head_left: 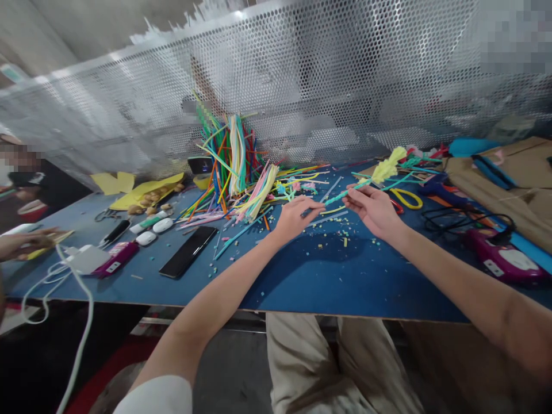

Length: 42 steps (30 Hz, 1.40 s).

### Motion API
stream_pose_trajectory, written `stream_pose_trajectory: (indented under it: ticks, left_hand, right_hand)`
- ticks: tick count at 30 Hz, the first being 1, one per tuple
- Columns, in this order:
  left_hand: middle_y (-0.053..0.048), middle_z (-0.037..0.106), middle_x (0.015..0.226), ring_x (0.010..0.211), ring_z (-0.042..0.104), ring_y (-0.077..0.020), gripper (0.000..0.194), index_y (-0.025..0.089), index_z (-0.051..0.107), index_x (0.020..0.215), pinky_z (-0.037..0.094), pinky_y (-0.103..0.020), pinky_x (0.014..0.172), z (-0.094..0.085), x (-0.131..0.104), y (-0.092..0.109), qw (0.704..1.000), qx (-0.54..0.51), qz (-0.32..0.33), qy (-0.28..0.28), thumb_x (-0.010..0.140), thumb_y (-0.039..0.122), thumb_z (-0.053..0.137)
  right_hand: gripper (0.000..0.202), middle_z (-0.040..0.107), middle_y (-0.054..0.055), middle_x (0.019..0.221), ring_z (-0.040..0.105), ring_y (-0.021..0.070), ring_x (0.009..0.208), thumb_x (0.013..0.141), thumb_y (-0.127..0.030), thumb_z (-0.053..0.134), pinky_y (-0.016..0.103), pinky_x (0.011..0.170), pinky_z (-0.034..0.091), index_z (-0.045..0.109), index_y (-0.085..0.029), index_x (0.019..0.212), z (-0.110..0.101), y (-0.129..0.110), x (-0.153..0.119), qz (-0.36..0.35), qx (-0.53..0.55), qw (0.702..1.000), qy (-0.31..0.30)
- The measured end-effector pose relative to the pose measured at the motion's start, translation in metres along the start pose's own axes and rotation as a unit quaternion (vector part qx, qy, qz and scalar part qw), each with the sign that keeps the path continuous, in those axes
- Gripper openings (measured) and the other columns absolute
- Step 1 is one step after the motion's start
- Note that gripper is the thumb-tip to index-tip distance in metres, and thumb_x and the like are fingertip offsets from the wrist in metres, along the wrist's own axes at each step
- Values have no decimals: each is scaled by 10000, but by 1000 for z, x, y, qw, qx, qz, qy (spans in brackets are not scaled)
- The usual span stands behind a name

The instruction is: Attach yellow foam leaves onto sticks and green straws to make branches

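Note:
Both my hands are on one pipe-cleaner flower, held above the blue table (284,290). My left hand (297,215) pinches the lower end of its twisted green pipe-cleaner stem (334,199). Higher up the stem, my right hand (373,207) has its thumb and fingers closed round it. A fluffy yellow flower head (389,165) tops the stem, beyond my right fingers. Thin green pieces stick out near the right hand. Small cut bits of pipe cleaner (345,241) lie scattered below the hands.
Bundles of coloured pipe cleaners (235,155) stand against the perforated metal panel (276,103). A black phone (188,252) lies left of my forearm. Purple power strips (504,256) and cables sit at both sides. At far left, another person's hand (28,241) rests near a white cable (88,322).

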<state>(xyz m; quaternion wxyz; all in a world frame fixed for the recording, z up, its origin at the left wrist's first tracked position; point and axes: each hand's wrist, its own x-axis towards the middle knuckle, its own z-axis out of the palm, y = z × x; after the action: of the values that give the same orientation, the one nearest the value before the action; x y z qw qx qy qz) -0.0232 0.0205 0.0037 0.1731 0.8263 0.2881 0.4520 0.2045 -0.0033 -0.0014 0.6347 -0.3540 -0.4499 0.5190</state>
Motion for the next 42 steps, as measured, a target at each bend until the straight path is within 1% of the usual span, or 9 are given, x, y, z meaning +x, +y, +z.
stream_pose_trajectory:
  ticks: [10,15,22,26,28,31,34,36,42]
  left_hand:
    - [-70,760,902,840,668,-197,207,249,784,910,491,-333,858,6,-2,2,998,-9,-31,-61,830,429,721]
    - [-55,769,868,825,712,-198,355,224,747,1078,524,-313,817,8,-3,-1,989,-83,-90,-81,807,453,738]
    - [-55,754,820,725,652,-173,258,255,799,931,483,-294,750,5,-3,-3,996,-14,-51,-79,796,468,743]
    - [-56,753,833,728,641,-155,268,231,794,850,471,-278,736,4,-2,5,991,-65,-95,-67,820,486,713]
    - [-59,747,802,688,628,-136,334,191,766,806,476,-267,702,6,-2,9,972,-156,-157,-73,827,517,697]
    - [-53,723,739,603,595,-103,420,149,712,780,480,-248,639,12,-2,13,902,-322,-271,-92,776,568,730]
    - [-65,732,771,575,575,-88,462,138,711,821,475,-240,605,15,-1,13,862,-386,-315,-95,734,588,760]
    - [-92,753,845,603,578,-96,487,138,728,886,480,-252,616,13,0,13,870,-383,-298,-85,768,611,718]
    - [-86,768,907,646,545,-107,455,157,749,1027,426,-247,629,5,2,17,945,-245,-199,-86,847,564,657]
  right_hand:
    - [187,733,3,809,683,197,753,726,-294,823,418,860,574,678,-248,833,10,-6,-10,-19,-59,998,-3]
    - [162,742,4,851,703,218,830,784,-328,782,449,934,559,663,-269,877,7,-13,-11,-56,-121,990,-55]
    - [142,739,8,884,706,219,850,831,-355,726,425,927,562,640,-270,904,6,-14,-12,-82,-161,980,-81]
    - [129,730,19,932,698,225,918,858,-368,693,415,937,544,632,-267,909,8,-18,-15,-108,-224,964,-95]
    - [108,719,23,961,685,225,959,881,-374,669,403,952,531,664,-266,882,8,-20,-17,-127,-261,952,-94]
    - [126,704,24,978,669,226,995,895,-361,657,384,948,533,705,-264,829,9,-23,-19,-170,-286,940,-79]
    - [94,708,18,950,683,221,933,880,-342,679,389,903,555,688,-265,827,9,-24,-19,-190,-259,945,-69]
    - [80,722,16,928,694,218,880,872,-343,692,406,894,561,663,-269,867,9,-22,-19,-176,-227,956,-55]
    - [125,739,18,935,706,224,867,857,-348,700,437,913,554,610,-285,917,10,-15,-17,-150,-173,973,-25]
